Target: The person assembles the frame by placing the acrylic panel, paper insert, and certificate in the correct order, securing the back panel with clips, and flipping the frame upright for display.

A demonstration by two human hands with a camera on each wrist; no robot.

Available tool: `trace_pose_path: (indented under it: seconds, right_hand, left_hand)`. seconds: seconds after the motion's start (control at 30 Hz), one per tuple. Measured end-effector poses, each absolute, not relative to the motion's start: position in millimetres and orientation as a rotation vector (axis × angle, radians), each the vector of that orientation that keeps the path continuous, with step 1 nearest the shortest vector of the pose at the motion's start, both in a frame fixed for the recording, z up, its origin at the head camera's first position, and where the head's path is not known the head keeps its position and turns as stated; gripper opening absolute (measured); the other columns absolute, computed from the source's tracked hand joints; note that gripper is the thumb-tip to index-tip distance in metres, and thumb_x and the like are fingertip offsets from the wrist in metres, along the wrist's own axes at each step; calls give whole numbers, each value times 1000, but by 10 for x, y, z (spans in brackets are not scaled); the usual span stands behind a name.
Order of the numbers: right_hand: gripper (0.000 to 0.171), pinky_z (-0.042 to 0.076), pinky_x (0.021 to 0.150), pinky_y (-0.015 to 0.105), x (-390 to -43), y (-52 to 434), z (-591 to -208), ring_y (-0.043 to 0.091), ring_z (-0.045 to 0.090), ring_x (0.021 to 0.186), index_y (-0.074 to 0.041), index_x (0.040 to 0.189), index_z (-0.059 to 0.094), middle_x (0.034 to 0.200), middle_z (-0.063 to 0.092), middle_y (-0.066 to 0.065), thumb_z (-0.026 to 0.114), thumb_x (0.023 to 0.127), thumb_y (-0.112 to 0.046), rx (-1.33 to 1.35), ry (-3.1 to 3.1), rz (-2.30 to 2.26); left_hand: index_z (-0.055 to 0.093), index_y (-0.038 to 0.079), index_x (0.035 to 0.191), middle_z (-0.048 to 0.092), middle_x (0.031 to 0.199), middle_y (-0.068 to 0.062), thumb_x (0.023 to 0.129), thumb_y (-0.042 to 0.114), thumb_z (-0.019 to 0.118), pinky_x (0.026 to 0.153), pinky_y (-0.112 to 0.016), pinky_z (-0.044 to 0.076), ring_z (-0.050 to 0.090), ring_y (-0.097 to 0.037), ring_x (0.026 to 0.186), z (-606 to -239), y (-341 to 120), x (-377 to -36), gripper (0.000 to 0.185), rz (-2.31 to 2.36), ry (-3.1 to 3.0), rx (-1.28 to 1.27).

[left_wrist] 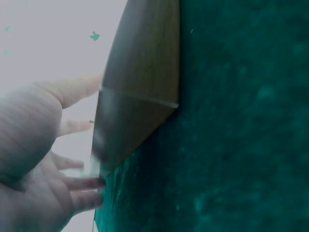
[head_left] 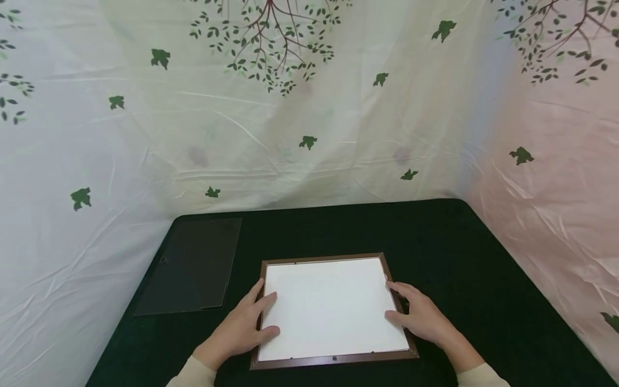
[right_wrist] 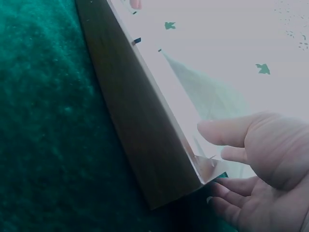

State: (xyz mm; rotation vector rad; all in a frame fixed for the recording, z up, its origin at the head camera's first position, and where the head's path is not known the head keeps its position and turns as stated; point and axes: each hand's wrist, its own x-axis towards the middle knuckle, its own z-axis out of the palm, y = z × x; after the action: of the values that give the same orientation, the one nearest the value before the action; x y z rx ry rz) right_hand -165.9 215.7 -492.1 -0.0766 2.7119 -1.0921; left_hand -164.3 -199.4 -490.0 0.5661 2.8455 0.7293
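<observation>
A brown picture frame point(head_left: 335, 359) lies on the dark green tabletop with a plain white sheet point(head_left: 333, 309) inside its rails. Small dark tabs stick out along its inner edge. At the left rail, my left hand point(head_left: 244, 325) holds the frame, its thumb and a finger reaching over the sheet and other fingers along the outside. My right hand point(head_left: 420, 314) holds the opposite rail. In the right wrist view, its thumb point(right_wrist: 227, 131) is above the sheet and the lower fingers point(right_wrist: 229, 199) are beside the frame's corner. The sheet's underside is hidden.
On the table's left side lies a flat dark panel point(head_left: 193, 269) with a small fitting near its left edge. Behind and beside the table hangs a pale cloth point(head_left: 338, 177) printed with leafy branches and green birds.
</observation>
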Motion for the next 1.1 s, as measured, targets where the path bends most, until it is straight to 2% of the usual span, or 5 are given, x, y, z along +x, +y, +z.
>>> trace_pose_path:
  seconds: [0.17,0.33,0.5,0.7,1.1]
  right_hand:
    - [71,37,99,61,-1657,2169,-4958,39,38,132,-18,143,46,148,39,15,75,83,-40,-80,2728,-1018]
    - [65,36,100,62,-1641,2178,-4954,41,35,134,-20,140,52,151,35,16,75,82,-41,-73,2729,-954]
    - [60,35,101,62,-1620,2196,-4951,42,32,136,-19,137,55,153,32,15,75,83,-35,-128,2745,-950]
    - [62,36,98,64,-1664,2201,-4871,46,32,135,-15,137,55,153,32,18,76,82,-33,-195,2815,-923]
    - [67,37,100,59,-2202,2140,-4753,45,27,137,-9,143,46,155,22,21,75,85,-27,-214,2820,-950]
  left_hand:
    - [50,13,140,32,148,-28,83,51,70,96,-66,37,33,-50,132,-4897,-1943,-1550,72,725,2880,439]
    - [50,7,139,46,140,-25,84,50,69,97,-65,36,35,-47,132,-4908,-1871,-1499,72,695,2904,441]
    - [51,6,138,47,140,-22,82,49,71,96,-64,39,37,-43,132,-4934,-1813,-1471,73,673,2946,394]
    - [51,7,139,45,142,-23,80,50,72,97,-63,38,35,-43,134,-4894,-1760,-1523,75,678,2993,352]
    - [44,6,144,37,147,-26,83,45,72,102,-60,35,31,-43,137,-4661,-1714,-1975,77,659,3053,317]
